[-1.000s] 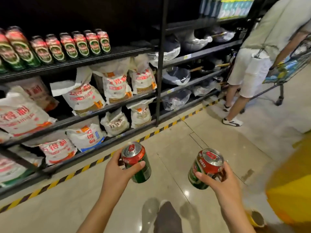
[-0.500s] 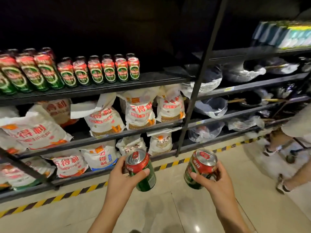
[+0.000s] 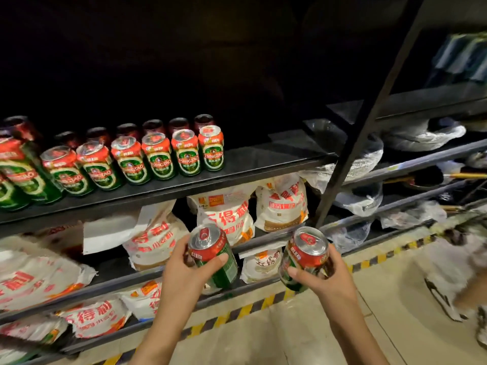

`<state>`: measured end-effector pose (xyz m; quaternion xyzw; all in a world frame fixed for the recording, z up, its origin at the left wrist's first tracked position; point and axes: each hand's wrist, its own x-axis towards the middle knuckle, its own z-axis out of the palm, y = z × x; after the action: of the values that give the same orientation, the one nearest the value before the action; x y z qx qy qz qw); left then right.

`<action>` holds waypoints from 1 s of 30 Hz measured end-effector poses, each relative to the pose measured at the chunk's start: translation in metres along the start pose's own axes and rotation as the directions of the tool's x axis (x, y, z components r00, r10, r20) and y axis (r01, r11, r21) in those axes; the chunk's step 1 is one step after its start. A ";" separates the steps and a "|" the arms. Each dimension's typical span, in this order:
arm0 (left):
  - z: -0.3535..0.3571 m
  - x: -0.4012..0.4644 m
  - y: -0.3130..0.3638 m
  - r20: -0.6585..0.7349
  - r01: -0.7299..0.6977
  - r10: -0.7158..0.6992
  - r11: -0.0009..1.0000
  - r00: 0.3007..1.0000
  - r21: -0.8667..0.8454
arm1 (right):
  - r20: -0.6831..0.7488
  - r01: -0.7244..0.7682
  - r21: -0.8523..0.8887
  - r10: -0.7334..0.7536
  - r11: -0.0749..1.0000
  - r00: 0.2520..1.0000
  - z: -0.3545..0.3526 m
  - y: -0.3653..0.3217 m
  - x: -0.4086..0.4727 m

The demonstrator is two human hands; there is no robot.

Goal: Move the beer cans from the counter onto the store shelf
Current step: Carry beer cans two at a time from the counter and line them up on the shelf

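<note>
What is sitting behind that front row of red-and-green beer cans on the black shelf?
Behind the front row of red-and-green beer cans on the black shelf stands a second row of dark-topped cans; only their tops show. Anything deeper is lost in darkness.

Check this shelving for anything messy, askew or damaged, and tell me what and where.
The beer cans on the shelf stand upright in a tidy row. Below them the white bags lie slumped at odd angles, one with a flap sticking out. Each hand, left hand and right hand, holds an undented can.
</note>
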<state>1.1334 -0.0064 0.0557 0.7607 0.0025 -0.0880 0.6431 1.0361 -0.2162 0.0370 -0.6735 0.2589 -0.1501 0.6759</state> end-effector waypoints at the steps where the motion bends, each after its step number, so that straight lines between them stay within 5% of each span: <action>1: 0.003 0.011 0.002 0.012 -0.004 0.004 1.000 1.000 -0.001 | -0.004 -0.004 0.007 0.004 1.000 1.000 0.002 -0.003 0.011; 9: 0.041 0.088 0.039 0.058 -0.072 0.072 0.997 0.996 0.000 | -0.023 0.032 -0.006 -0.032 0.999 0.999 0.006 -0.034 0.104; 30: 0.173 0.247 0.078 -0.208 -0.241 0.243 0.970 0.948 0.035 | 0.375 0.272 -0.005 -0.251 0.962 0.892 0.032 -0.078 0.339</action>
<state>1.3628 -0.2159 0.0712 0.7632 -0.0231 0.0724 0.6417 1.3430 -0.3802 0.0623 -0.7373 0.0377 -0.1022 0.6667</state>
